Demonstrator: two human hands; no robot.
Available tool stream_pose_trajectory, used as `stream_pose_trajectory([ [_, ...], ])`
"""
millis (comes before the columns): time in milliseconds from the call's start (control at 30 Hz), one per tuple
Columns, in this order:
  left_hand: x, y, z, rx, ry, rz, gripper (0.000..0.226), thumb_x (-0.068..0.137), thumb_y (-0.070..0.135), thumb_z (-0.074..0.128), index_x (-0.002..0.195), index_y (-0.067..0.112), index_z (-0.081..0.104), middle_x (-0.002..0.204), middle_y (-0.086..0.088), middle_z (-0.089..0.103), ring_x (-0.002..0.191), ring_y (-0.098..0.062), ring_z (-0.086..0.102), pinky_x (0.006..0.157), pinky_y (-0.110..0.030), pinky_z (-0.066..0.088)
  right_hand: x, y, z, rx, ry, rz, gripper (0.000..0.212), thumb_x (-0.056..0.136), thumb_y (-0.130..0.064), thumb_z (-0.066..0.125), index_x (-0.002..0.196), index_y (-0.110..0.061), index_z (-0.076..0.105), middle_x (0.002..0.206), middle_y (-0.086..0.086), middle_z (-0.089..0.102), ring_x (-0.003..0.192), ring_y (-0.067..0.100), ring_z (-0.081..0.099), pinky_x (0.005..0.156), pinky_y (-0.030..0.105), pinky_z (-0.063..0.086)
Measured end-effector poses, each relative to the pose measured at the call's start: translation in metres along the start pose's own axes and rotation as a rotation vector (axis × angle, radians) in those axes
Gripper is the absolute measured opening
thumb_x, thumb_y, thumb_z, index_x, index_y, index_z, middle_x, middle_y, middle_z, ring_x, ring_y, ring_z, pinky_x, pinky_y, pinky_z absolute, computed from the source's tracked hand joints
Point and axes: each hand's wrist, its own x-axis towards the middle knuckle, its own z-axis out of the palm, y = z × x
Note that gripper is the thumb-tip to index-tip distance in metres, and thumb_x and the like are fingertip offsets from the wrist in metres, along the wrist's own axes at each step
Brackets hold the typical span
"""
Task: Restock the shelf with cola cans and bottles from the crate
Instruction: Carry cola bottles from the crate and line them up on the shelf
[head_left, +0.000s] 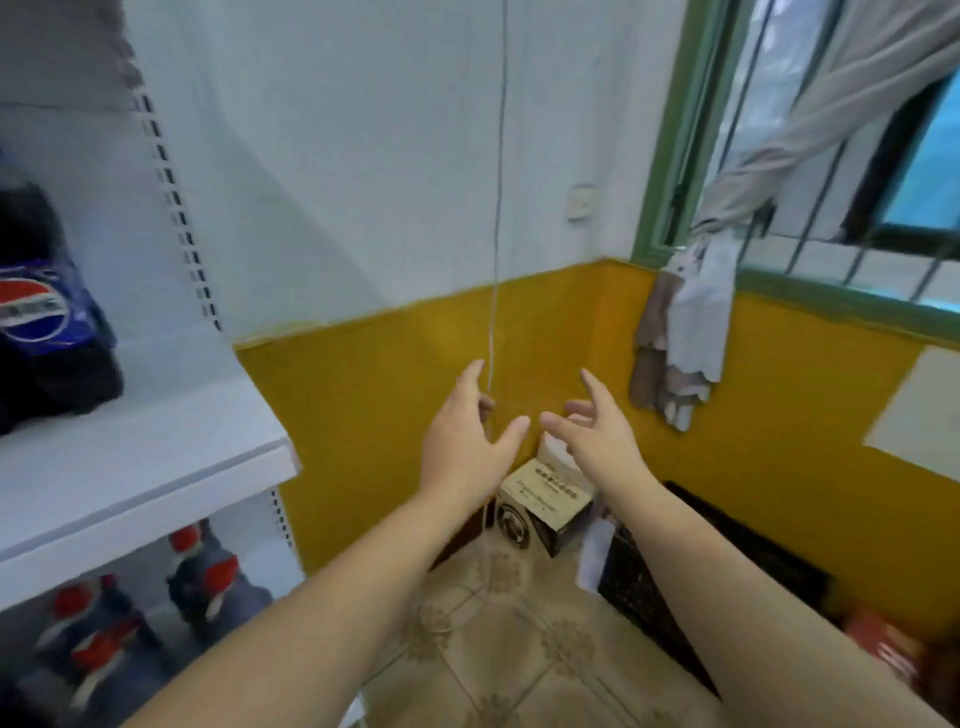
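The crate (727, 571) is lying low and to the right of our right grip (597, 436), on the floor against the yellow wall; something red is showing in it at the frame's edge, too blurred to name. We are holding both grips wide and empty, the left grip (462, 441) close beside the right. The shelf (156, 457) is standing off to the left of the left grip, carrying a large cola bottle (47, 322), with red-capped bottles (208, 577) on the level below. A thin cord (496, 208) is hanging just beside the left grip's fingers, and a cardboard box (545, 509) is sitting beneath both grips. Swinging down to the crate, we are risking snagging that cord or clipping the box; loading carelessly, we are risking toppling the standing bottles.
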Motion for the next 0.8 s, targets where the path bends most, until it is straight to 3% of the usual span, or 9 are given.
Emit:
stream_pose_trajectory([
  [167, 0.015, 0.043, 0.136, -0.090, -0.266, 0.029, 0.075, 0.084, 0.038, 0.065, 0.146, 0.025, 0.024, 0.116, 0.001, 0.056, 0.109, -0.018, 0.053, 0.092, -0.036, 0.046, 0.011, 0.070, -0.126, -0.015, 0.233, 0.146, 0.076, 0.087, -0.025, 0.066, 0.148, -0.025, 0.021, 0.137, 0.008, 0.045, 0.113, 0.018, 0.050, 0.089, 0.035, 0.045],
  [300, 0.024, 0.088, 0.247, -0.141, -0.448, 0.067, 0.069, 0.089, 0.036, 0.060, 0.146, 0.022, 0.025, 0.120, 0.004, 0.050, 0.112, -0.013, 0.046, 0.090, -0.027, 0.038, 0.029, 0.120, -0.229, -0.049, 0.414, 0.244, 0.075, 0.085, -0.028, 0.067, 0.147, -0.027, 0.025, 0.135, 0.007, 0.048, 0.119, 0.024, 0.049, 0.100, 0.047, 0.044],
  [400, 0.028, 0.108, 0.313, -0.162, -0.559, 0.100, 0.068, 0.088, 0.036, 0.061, 0.145, 0.020, 0.027, 0.124, 0.001, 0.051, 0.117, -0.016, 0.048, 0.090, -0.027, 0.039, 0.043, 0.149, -0.290, -0.074, 0.488, 0.296, 0.071, 0.087, -0.030, 0.065, 0.146, -0.028, 0.026, 0.134, 0.004, 0.049, 0.120, 0.024, 0.049, 0.101, 0.046, 0.043],
  [500, 0.042, 0.112, 0.366, -0.159, -0.650, 0.067, 0.069, 0.087, 0.037, 0.062, 0.145, 0.022, 0.026, 0.119, 0.003, 0.056, 0.112, -0.016, 0.053, 0.087, -0.026, 0.042, 0.062, 0.179, -0.326, -0.070, 0.508, 0.352, 0.070, 0.088, -0.027, 0.064, 0.146, -0.028, 0.026, 0.134, 0.004, 0.049, 0.120, 0.024, 0.050, 0.100, 0.047, 0.044],
  [700, 0.094, 0.094, 0.456, -0.126, -0.790, -0.001, 0.068, 0.090, 0.034, 0.060, 0.146, 0.023, 0.023, 0.126, 0.001, 0.055, 0.118, -0.018, 0.051, 0.086, -0.025, 0.038, 0.123, 0.247, -0.355, -0.008, 0.527, 0.465, 0.066, 0.088, -0.023, 0.063, 0.145, -0.027, 0.030, 0.129, 0.004, 0.051, 0.107, 0.018, 0.051, 0.093, 0.038, 0.047],
  [800, 0.132, 0.082, 0.510, -0.116, -0.869, -0.011, 0.067, 0.090, 0.034, 0.059, 0.146, 0.023, 0.023, 0.128, -0.001, 0.054, 0.117, -0.018, 0.051, 0.085, -0.025, 0.040, 0.164, 0.285, -0.368, 0.019, 0.542, 0.537, 0.067, 0.088, -0.023, 0.064, 0.145, -0.027, 0.030, 0.129, 0.004, 0.050, 0.110, 0.020, 0.051, 0.094, 0.039, 0.046],
])
